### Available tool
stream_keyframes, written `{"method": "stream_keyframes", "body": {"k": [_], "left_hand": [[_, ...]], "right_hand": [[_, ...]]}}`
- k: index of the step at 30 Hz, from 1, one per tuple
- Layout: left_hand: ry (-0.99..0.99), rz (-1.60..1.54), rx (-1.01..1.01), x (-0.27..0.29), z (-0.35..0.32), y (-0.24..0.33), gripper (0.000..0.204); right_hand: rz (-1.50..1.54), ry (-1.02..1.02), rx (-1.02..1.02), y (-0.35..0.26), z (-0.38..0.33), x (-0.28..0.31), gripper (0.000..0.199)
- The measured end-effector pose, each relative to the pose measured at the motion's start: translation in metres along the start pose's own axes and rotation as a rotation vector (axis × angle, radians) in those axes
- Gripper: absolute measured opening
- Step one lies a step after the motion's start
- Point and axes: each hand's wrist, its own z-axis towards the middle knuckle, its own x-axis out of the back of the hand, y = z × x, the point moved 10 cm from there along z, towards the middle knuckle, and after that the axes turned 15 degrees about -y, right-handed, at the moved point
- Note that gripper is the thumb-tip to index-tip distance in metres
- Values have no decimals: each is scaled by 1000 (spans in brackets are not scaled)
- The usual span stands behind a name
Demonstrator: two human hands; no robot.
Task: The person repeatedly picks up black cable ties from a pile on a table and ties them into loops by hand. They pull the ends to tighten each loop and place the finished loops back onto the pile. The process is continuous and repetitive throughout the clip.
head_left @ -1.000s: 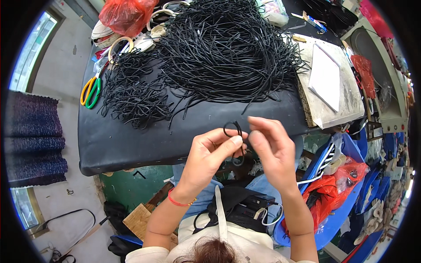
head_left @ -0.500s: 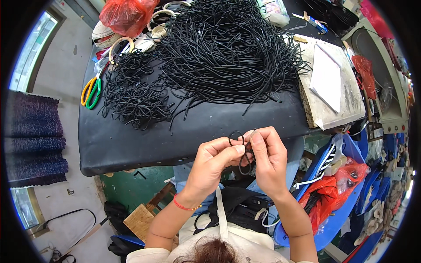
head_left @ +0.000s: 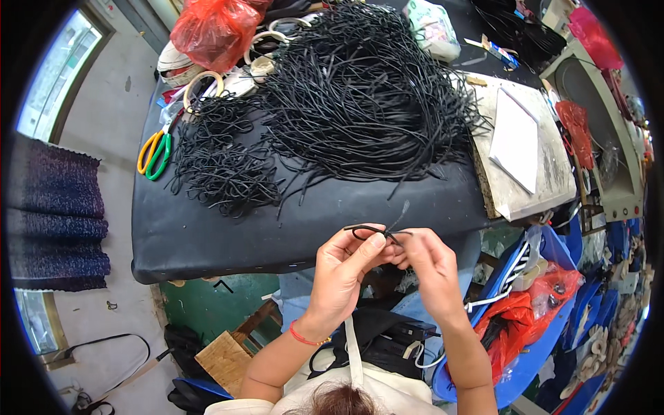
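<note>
A thin black cord (head_left: 384,234) is looped like a small bow, held up just off the table's near edge. My left hand (head_left: 340,271) pinches it between thumb and fingertips, with a loop showing past the thumb. My right hand (head_left: 436,271), slightly blurred, has its fingers closed at the cord's right end. A large heap of black cords (head_left: 366,131) lies beyond both hands on the black-covered table (head_left: 332,207). To its left sits a smaller pile of looped black cords (head_left: 225,166).
Orange-and-green-handled scissors (head_left: 155,153) lie at the table's left. Behind them are tape rolls (head_left: 205,86) and a red plastic bag (head_left: 214,34). A worn board (head_left: 553,166) with white paper (head_left: 515,142) lies on the right. Beside my right arm stands a blue tub (head_left: 508,384) holding red bags.
The cord's loops have become smaller and tighter around the middle. My right hand has moved slightly down and away from the left. The whole view has shifted a little.
</note>
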Motion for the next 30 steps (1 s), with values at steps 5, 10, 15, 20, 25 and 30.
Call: {"method": "stream_keyframes", "body": {"k": [5,10,15,20,25,30], "left_hand": [[-63,372,28,-7,-2,10,15],[-179,565,153,-15,0,9,15],[-215,599,155,-14,-2,3,16],[-61,835,-102,-24,-11,10,14],[-56,642,-2,-5,-1,-1,14],[-34,633,-41,-3,3,11,16]], "right_hand": [[-76,-16,16,-6,3,2,13],[12,-80,31,-7,8,0,12],[-85,74,150,-7,4,13,21],[-78,222,145,-4,7,27,26],[-128,159,10,8,13,22,23],[51,8,-42,15,7,14,16]]}}
